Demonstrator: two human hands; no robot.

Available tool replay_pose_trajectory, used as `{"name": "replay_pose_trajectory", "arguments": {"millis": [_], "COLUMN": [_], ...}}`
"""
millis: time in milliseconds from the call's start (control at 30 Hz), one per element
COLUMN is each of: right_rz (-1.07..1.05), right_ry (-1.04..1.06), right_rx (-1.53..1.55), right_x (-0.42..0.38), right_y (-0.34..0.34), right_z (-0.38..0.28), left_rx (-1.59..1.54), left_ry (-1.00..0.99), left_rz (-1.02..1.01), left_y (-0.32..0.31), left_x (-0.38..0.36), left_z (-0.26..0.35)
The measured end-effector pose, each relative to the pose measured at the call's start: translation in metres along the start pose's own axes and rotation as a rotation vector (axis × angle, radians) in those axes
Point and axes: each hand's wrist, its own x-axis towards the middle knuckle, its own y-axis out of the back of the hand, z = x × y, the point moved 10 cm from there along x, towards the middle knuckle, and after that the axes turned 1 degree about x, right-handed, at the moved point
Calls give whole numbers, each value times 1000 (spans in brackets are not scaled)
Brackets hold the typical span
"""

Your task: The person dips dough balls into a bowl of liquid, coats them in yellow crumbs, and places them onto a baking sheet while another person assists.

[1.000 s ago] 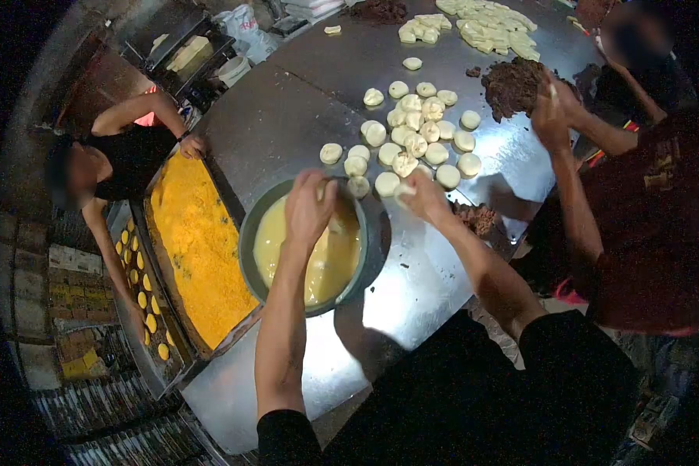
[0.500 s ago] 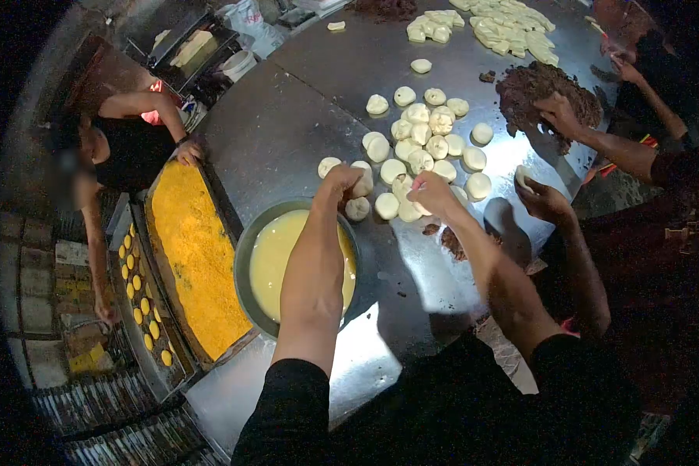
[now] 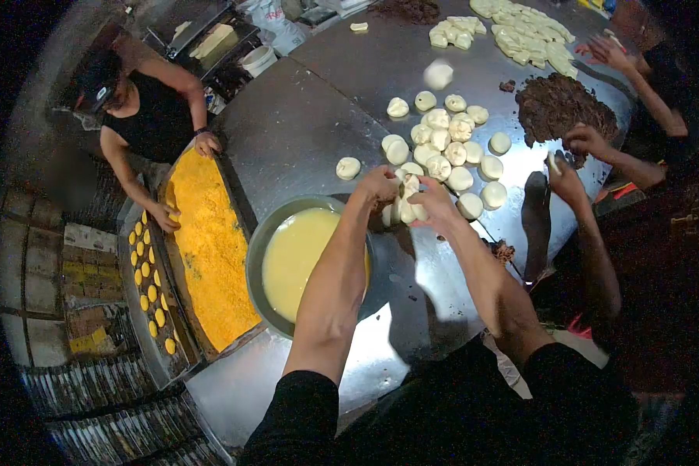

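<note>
My left hand [image 3: 378, 186] and my right hand [image 3: 435, 203] close in from either side on several pale dough balls [image 3: 401, 208], which are bunched together between them. My fingers partly cover these balls. Just beyond lies a loose group of round filled dough balls [image 3: 439, 141] on the metal table. One dough ball [image 3: 349, 168] sits apart, left of my left hand. Below my left forearm stands a bowl [image 3: 254, 268] of pale yellow liquid [image 3: 299, 256], partly hidden by that arm.
Left of the bowl, a long tray holds orange-yellow crumbs [image 3: 210, 264]; beside it, a baking tray carries yellow rounds [image 3: 145, 269]. A co-worker [image 3: 159, 109] reaches there. On the right, other people's hands [image 3: 586, 144] work near brown filling [image 3: 555, 109]. Dough pieces [image 3: 524, 35] lie farther back.
My hands have drawn together around several dough balls. A blurred dough ball now shows farther up the table. The left co-worker's hand has moved to the crumb tray. The whole view has shifted slightly.
</note>
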Motion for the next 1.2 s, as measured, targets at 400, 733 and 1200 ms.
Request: {"name": "replay_pose_trajectory", "arguments": {"millis": [400, 733, 1200], "right_rz": [-319, -160, 284], "right_ry": [319, 735, 680], "right_rx": [-200, -1066, -1116], "right_x": [-123, -130, -12], "right_y": [-148, -225, 178], "right_z": [-41, -3, -24], "left_rx": [-456, -363, -523], "left_ry": [-270, 59, -280], "left_rz": [384, 281, 291], "left_y": [116, 98, 86], "left_x": [-246, -244, -100], "left_z": [-22, -172, 30]}}
